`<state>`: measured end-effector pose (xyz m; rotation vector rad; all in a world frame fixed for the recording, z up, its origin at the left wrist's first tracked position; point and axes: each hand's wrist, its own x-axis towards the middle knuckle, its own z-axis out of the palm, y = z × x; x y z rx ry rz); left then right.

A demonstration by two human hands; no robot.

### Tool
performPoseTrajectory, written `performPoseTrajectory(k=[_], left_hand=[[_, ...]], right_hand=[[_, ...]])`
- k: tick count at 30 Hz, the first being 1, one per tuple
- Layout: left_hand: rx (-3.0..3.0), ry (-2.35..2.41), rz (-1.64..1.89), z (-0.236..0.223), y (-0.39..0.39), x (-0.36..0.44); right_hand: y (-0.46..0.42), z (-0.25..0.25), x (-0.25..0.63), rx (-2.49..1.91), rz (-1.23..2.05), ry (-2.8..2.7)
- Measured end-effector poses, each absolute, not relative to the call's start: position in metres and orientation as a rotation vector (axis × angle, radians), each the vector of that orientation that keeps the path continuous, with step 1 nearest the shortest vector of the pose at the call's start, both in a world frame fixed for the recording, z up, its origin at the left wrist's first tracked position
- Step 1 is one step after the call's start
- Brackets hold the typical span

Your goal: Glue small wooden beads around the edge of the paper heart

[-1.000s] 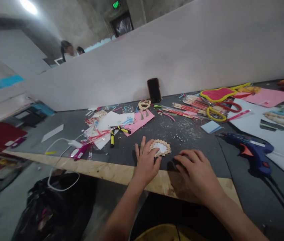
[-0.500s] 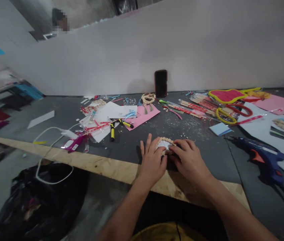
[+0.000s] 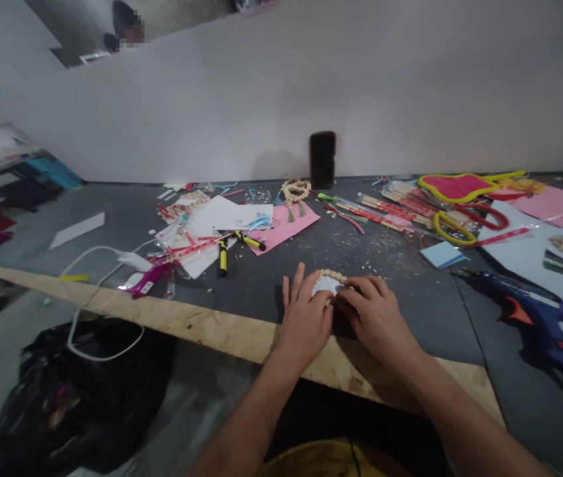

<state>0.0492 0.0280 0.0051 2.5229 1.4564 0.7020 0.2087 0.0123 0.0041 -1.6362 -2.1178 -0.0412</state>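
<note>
Near the front edge of the dark table, between my hands, is a small craft piece (image 3: 326, 283) with a white paper middle and a beige, bumpy rim. My left hand (image 3: 306, 317) grips its left side with thumb and forefinger, while the outer fingers stretch out over the table. At its right side, my right hand (image 3: 373, 308) pinches the edge with bent fingers. My fingers hide the lower part of the piece. A blue glue gun (image 3: 534, 308) lies to the right of my right hand.
A phone (image 3: 322, 159) leans on the white partition. Behind my hands are a beige ring ornament (image 3: 295, 191), pink paper (image 3: 286, 228), yellow-black pliers (image 3: 222, 257) and scissors (image 3: 453, 228). A purple device (image 3: 145, 279) with a white cable lies left. A black bag (image 3: 97, 391) is below.
The camera view has shifted slightly. My fingers have moved a little on the craft piece, and more of its lower edge is now covered. Both hands stay on it.
</note>
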Motion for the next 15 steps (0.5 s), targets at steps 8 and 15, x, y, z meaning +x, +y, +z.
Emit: performPoseTrajectory(k=[8,15], left_hand=[[2.523,1.436,0.719,0.006,0.029,0.049],[2.52,1.426,0.718,0.008,0.027,0.049]], right_hand=[[0.012,0.006,0.206,-1.646,-0.005,-2.102],[0.007,0.012,0.221,-1.573,-0.047,-2.079]])
